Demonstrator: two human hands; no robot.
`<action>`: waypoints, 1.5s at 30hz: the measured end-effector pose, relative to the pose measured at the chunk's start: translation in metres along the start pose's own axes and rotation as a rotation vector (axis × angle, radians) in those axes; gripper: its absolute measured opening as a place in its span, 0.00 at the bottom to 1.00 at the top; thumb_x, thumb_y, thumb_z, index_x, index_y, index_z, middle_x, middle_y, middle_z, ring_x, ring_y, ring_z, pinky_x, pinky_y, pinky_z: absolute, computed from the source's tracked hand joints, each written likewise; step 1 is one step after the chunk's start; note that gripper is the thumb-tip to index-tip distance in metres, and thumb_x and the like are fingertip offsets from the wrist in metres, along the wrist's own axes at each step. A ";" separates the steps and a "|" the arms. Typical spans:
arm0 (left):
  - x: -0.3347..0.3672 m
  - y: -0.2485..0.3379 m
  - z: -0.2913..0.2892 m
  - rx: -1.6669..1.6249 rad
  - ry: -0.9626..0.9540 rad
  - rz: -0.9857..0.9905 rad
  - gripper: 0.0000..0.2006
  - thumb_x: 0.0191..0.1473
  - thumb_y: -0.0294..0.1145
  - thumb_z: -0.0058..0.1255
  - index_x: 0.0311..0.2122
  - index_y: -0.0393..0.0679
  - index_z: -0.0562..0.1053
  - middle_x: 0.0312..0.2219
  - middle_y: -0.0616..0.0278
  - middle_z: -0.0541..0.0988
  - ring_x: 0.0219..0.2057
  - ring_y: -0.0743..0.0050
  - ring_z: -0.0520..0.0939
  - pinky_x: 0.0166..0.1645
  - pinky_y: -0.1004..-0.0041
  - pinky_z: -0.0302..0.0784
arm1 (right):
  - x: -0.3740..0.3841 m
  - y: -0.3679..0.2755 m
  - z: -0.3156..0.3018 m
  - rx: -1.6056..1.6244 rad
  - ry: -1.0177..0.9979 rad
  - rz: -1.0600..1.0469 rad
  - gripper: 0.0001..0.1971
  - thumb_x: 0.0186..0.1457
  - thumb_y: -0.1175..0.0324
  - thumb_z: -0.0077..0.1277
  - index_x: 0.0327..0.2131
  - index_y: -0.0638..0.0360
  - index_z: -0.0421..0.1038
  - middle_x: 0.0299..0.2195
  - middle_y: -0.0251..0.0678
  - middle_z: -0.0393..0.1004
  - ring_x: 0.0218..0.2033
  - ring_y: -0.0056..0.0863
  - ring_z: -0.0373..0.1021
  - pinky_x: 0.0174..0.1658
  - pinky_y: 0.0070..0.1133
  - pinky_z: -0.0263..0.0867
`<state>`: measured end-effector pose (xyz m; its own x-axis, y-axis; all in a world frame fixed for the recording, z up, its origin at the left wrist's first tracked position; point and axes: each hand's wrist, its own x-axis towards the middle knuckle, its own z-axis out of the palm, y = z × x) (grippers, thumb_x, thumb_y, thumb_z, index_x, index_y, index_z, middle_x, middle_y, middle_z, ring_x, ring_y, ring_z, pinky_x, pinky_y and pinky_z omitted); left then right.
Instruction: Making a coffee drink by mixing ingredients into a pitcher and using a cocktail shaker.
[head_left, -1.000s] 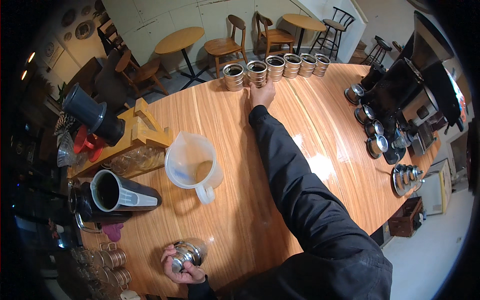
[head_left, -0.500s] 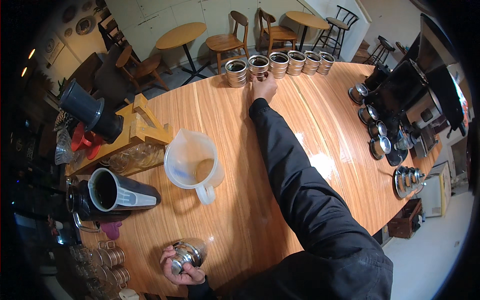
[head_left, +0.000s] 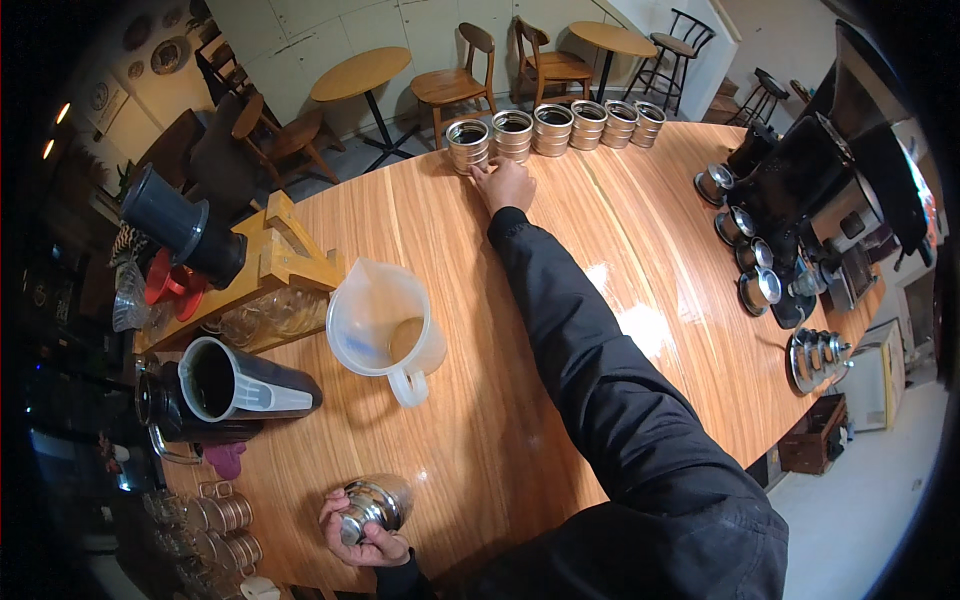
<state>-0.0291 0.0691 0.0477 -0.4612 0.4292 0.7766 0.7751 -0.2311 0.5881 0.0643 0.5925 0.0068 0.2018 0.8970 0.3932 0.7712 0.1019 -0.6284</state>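
Several ribbed metallic-looking cups holding dark liquid stand in a row along the counter's far edge. At the leftmost ribbed cup (head_left: 468,143), my right hand (head_left: 508,186) reaches across the counter with fingers closed at the cup's lower right side; the exact grip is partly hidden. Just right of it stands a second ribbed cup (head_left: 512,132). Near the front, my left hand (head_left: 350,530) is wrapped round a shiny steel shaker (head_left: 374,502), tilted over the counter. A translucent plastic pitcher (head_left: 385,320) with little in it stands between my two hands, toward the left.
On the left are a dark-filled jug (head_left: 245,385), a wooden stand (head_left: 265,265) and glass mugs (head_left: 225,512). Small metal drip filters (head_left: 760,288) line the right side beside a black machine (head_left: 790,190). Tables and chairs (head_left: 465,85) stand beyond the counter (head_left: 480,400).
My right hand has shifted left, from the second cup to the leftmost one. My left hand keeps its hold on the steel shaker in the same place.
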 end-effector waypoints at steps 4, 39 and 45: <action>-0.001 0.002 0.000 0.007 -0.001 -0.019 0.21 0.59 0.37 0.45 0.54 0.36 0.62 0.42 0.44 0.70 0.45 0.50 0.71 0.54 0.54 0.67 | 0.002 -0.005 -0.003 -0.072 -0.041 -0.005 0.20 0.44 0.42 0.62 0.32 0.44 0.83 0.23 0.37 0.80 0.27 0.33 0.78 0.32 0.29 0.71; 0.009 0.001 -0.003 -0.083 -0.026 -0.009 0.20 0.54 0.32 0.50 0.52 0.39 0.66 0.40 0.48 0.73 0.43 0.52 0.75 0.51 0.56 0.72 | -0.021 -0.023 -0.049 0.147 -0.107 -0.218 0.16 0.50 0.60 0.58 0.42 0.51 0.71 0.32 0.43 0.79 0.35 0.44 0.75 0.37 0.38 0.71; 0.007 0.000 -0.001 -0.105 -0.033 -0.011 0.20 0.54 0.32 0.51 0.51 0.39 0.66 0.39 0.47 0.73 0.42 0.52 0.75 0.50 0.55 0.73 | 0.018 -0.034 -0.053 -0.077 -0.132 -0.372 0.15 0.53 0.60 0.54 0.46 0.43 0.74 0.37 0.43 0.79 0.39 0.46 0.75 0.40 0.38 0.72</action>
<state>-0.0325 0.0713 0.0534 -0.4542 0.4601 0.7629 0.7196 -0.3155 0.6186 0.0739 0.5825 0.0706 -0.1751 0.8529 0.4918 0.8209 0.4022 -0.4054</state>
